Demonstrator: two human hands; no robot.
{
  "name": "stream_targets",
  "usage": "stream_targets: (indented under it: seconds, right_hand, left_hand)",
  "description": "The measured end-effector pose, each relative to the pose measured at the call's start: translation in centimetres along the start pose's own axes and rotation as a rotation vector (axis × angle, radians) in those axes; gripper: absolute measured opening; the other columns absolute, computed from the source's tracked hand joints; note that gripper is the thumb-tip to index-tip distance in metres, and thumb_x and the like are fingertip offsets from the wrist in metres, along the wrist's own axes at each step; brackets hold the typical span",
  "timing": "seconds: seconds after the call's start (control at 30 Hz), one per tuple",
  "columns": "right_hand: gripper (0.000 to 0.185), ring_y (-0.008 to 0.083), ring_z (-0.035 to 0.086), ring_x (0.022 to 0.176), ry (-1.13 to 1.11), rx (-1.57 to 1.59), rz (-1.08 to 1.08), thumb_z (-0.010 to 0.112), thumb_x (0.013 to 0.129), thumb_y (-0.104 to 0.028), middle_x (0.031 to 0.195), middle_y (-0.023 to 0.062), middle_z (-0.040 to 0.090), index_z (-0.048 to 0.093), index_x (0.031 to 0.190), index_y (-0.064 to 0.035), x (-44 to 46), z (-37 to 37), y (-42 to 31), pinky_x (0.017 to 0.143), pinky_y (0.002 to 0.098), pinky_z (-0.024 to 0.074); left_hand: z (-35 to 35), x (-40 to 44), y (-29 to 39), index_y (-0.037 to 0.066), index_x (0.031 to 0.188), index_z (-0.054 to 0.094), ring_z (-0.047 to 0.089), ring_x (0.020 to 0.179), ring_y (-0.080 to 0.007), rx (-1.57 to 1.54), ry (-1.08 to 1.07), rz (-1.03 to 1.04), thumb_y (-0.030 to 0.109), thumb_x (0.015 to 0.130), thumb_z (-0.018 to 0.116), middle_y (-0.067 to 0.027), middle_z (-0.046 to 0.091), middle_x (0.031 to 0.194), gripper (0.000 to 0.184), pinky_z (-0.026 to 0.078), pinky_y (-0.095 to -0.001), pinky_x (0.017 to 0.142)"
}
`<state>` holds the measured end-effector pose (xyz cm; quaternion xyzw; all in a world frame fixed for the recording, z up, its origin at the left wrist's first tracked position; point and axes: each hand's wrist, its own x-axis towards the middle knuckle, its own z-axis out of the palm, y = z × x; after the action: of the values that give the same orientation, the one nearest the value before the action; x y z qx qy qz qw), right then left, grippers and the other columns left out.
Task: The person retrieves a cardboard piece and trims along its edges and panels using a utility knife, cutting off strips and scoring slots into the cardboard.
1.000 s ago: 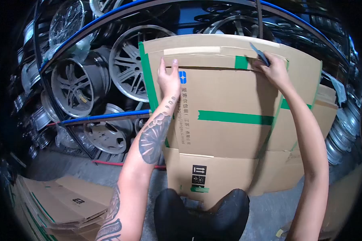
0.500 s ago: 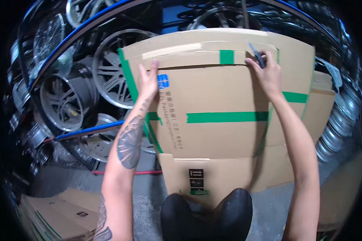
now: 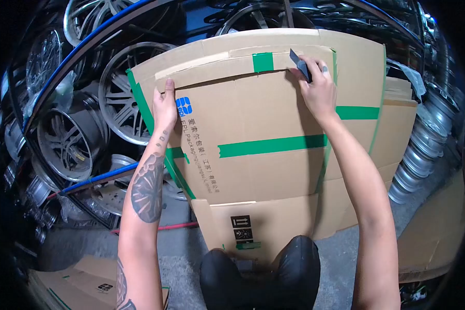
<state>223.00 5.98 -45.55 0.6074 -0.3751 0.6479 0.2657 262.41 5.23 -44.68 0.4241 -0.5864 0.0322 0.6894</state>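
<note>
A large flattened cardboard sheet (image 3: 263, 175) with green tape strips and printed lettering leans up in front of my knees. My left hand (image 3: 165, 107) grips the left end of a folded cardboard flap (image 3: 212, 72) near the top, thumb on its face and the other fingers partly hidden. My right hand (image 3: 318, 88) holds a dark utility knife (image 3: 302, 66), its blade out and pointing up and to the left. The knife is close to the flap's right part, beside a short piece of green tape (image 3: 262, 62). Whether the blade touches the cardboard I cannot tell.
Metal wheel rims (image 3: 67, 142) crowd a rack with blue rails (image 3: 101, 178) at the left and back. Stacked rims (image 3: 423, 139) stand at the right. More cardboard (image 3: 85, 281) lies on the floor at lower left, and further sheets (image 3: 398, 124) are behind the large one.
The view has shifted, so the cardboard and both hands appear further left. My right hand has turned slightly with the knife; both grips stay much the same.
</note>
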Motion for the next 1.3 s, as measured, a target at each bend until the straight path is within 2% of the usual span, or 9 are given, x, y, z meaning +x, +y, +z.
stream_targets:
  seconds: [0.07,0.17,0.3,0.53,0.73,0.83,0.97,1.17,1.3]
  right_hand:
    - [0.032,0.0352,0.072,0.092,-0.003,0.003,-0.024,0.075,0.091,-0.029,0.117,0.0072,0.067,0.069,0.122,-0.0241,0.1,0.3,0.4,0.069,0.0464,0.0578]
    - [0.039,0.0346,0.071,0.095,-0.029,-0.017,-0.113,0.074,0.09,-0.021,0.12,0.0067,0.066,0.067,0.128,-0.0255,-0.4,0.3,2.1,0.071,0.0469,0.0585]
    - [0.054,0.0339,0.071,0.098,-0.109,-0.084,-0.177,0.072,0.085,-0.01,0.126,0.0071,0.064,0.063,0.136,-0.0269,-0.7,0.0,2.9,0.074,0.0474,0.0597]
    - [0.077,0.0315,0.07,0.089,-0.16,-0.182,-0.195,0.075,0.079,-0.007,0.116,0.0058,0.06,0.053,0.149,-0.0291,-1.3,-0.1,2.8,0.068,0.0453,0.059]
    - [0.082,0.0317,0.069,0.08,-0.237,-0.194,-0.219,0.076,0.082,-0.014,0.097,0.0074,0.063,0.045,0.155,-0.0328,-1.3,-0.1,3.7,0.065,0.0461,0.0574]
    - [0.083,0.0328,0.07,0.079,-0.267,-0.224,-0.236,0.075,0.083,-0.018,0.091,0.0092,0.065,0.041,0.157,-0.0341,-1.1,-0.6,3.6,0.065,0.0465,0.0572]
    - [0.082,0.035,0.071,0.078,-0.379,-0.241,-0.175,0.073,0.085,-0.014,0.089,0.0142,0.071,0.042,0.157,-0.0352,-0.8,-1.6,2.9,0.069,0.0474,0.0572]
    - [0.089,0.0376,0.07,0.066,-0.409,-0.315,-0.159,0.075,0.084,-0.024,0.071,0.017,0.068,0.033,0.161,-0.0388,-0.9,-1.5,3.1,0.062,0.0513,0.057]
    - [0.087,0.0377,0.069,0.063,-0.392,-0.307,-0.154,0.073,0.086,-0.029,0.066,0.0159,0.067,0.031,0.161,-0.0399,-1.2,-1.4,3.1,0.06,0.0518,0.0566]
  left_hand:
    - [-0.2,-0.1,0.8,-0.007,0.135,0.054,0.068,0.116,-0.0298,-0.004,-0.044,-0.074,0.065,0.102,0.051,-0.0248,0.068,0.124,0.08,0.05,-0.0404,0.1]
    - [-0.5,-0.8,2.7,-0.007,0.132,0.056,0.067,0.118,-0.04,0.218,-0.017,0.029,0.07,0.102,0.043,-0.0301,0.068,0.122,0.083,0.049,-0.0468,0.101]
    - [-1.0,0.2,1.5,-0.005,0.121,0.062,0.062,0.117,-0.0512,0.499,-0.053,-0.103,0.079,0.099,0.03,-0.0353,0.068,0.114,0.092,0.048,-0.0565,0.099]
    - [-1.6,0.0,6.7,-0.002,0.114,0.066,0.071,0.1,-0.048,1.027,-0.143,-0.17,0.074,0.101,0.034,-0.0316,0.072,0.106,0.083,0.055,-0.0568,0.085]
    - [-1.0,-0.5,5.9,-0.003,0.105,0.068,0.07,0.095,-0.0434,0.761,0.204,0.032,0.067,0.09,0.065,-0.0256,0.072,0.098,0.071,0.053,-0.051,0.086]
    - [-0.2,-1.1,6.0,-0.002,0.108,0.067,0.069,0.101,-0.0407,0.676,0.239,-0.064,0.061,0.087,0.074,-0.0213,0.071,0.106,0.066,0.054,-0.0503,0.085]
    - [0.5,-1.8,5.6,0.0,0.107,0.064,0.067,0.1,-0.0407,0.707,0.295,0.007,0.057,0.091,0.07,-0.019,0.066,0.108,0.06,0.053,-0.0521,0.082]
    - [1.4,-2.2,3.1,-0.001,0.117,0.062,0.063,0.104,-0.0386,0.568,0.343,0.087,0.05,0.097,0.067,-0.021,0.062,0.114,0.055,0.05,-0.0471,0.091]
    - [2.7,-2.8,1.9,-0.001,0.122,0.059,0.054,0.12,-0.0401,0.485,0.449,0.182,0.036,0.099,0.065,-0.0215,0.06,0.119,0.044,0.043,-0.0493,0.101]
